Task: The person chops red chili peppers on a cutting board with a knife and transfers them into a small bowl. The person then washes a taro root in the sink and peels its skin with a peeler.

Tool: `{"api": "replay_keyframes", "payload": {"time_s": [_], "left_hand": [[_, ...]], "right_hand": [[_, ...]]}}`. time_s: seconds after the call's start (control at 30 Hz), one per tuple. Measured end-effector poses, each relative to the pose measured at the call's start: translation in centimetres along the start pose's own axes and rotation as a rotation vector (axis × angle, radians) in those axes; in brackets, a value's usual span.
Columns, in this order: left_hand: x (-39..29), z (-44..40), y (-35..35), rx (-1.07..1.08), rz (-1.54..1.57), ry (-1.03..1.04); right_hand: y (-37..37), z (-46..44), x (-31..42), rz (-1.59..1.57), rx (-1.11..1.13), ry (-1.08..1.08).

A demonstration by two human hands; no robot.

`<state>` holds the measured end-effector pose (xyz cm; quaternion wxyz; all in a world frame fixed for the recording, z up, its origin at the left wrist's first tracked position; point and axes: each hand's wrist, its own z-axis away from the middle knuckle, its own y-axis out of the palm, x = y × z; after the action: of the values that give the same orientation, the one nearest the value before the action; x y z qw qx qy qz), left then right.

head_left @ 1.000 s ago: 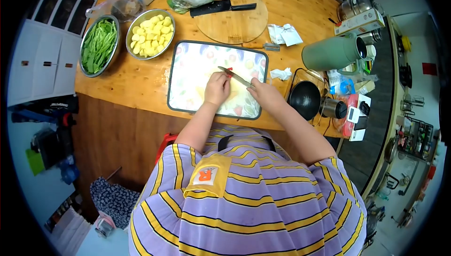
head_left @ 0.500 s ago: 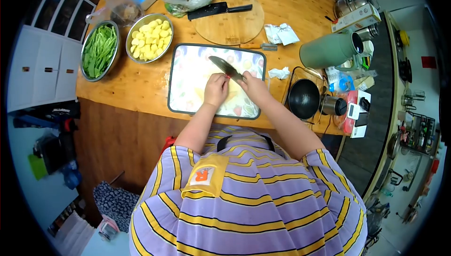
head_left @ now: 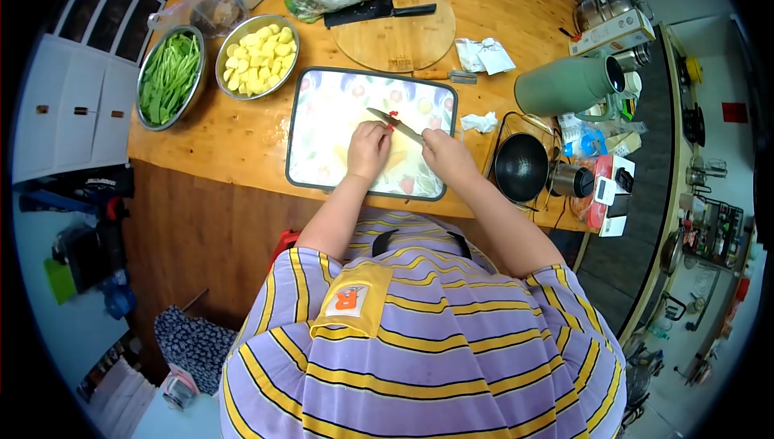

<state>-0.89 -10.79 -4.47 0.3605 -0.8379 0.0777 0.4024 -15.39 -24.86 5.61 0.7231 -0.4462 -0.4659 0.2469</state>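
The right hand [head_left: 446,153] is grasping the knife [head_left: 407,132] by its handle, its fingers wrapping closely round it. The blade is slanting away to the left over the cutting board [head_left: 322,137], its tip pointing toward the far left side. Small red pieces [head_left: 393,114] are lying on the board close to the blade, some just beyond it and some on the near side, next to the left hand [head_left: 369,150]. The left fingers are bending down just beside the blade, near a bit of red; whether they are pinching it or only pressing it, I cannot tell.

The cutting board is lying flat on the table [head_left: 242,145], right in front of the person. Beyond its far left corner, a metal bowl [head_left: 244,96] is holding yellow chunks [head_left: 260,60], and a second bowl [head_left: 198,84] beside it is holding leafy greens [head_left: 171,76]. Past the far edge, a black cleaver [head_left: 359,12] is resting partly on a round wooden board [head_left: 403,42]. A green jug [head_left: 562,87] is sitting off to the right, with a black pan [head_left: 521,167] nearer the person.
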Motion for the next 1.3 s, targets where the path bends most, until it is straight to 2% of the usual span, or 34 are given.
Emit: {"api": "replay_keyframes", "payload": {"time_s": [0.27, 0.47, 0.67, 0.87, 1.07, 1.3], "left_hand": [[0.2, 0.1, 0.2, -0.001, 0.006, -0.012], [0.5, 0.2, 0.3, 0.0, 0.024, -0.007], [0.3, 0.2, 0.1, 0.022, 0.03, 0.026], [0.4, 0.4, 0.2, 0.035, 0.02, 0.002], [0.2, 0.5, 0.0, 0.037, -0.008, 0.002], [0.4, 0.4, 0.2, 0.026, 0.01, -0.003]], "right_hand": [[-1.6, 0.0, 0.5, 0.165, 0.11, -0.005], [1.9, -0.4, -0.4, 0.067, 0.021, 0.008], [2.1, -1.4, -1.0, -0.147, -0.044, 0.128], [-0.1, 0.5, -0.5, 0.001, 0.056, -0.004], [-2.4, 1.2, -1.3, 0.093, 0.155, -0.043], [0.4, -0.4, -0.8, 0.092, 0.157, 0.029]]}}
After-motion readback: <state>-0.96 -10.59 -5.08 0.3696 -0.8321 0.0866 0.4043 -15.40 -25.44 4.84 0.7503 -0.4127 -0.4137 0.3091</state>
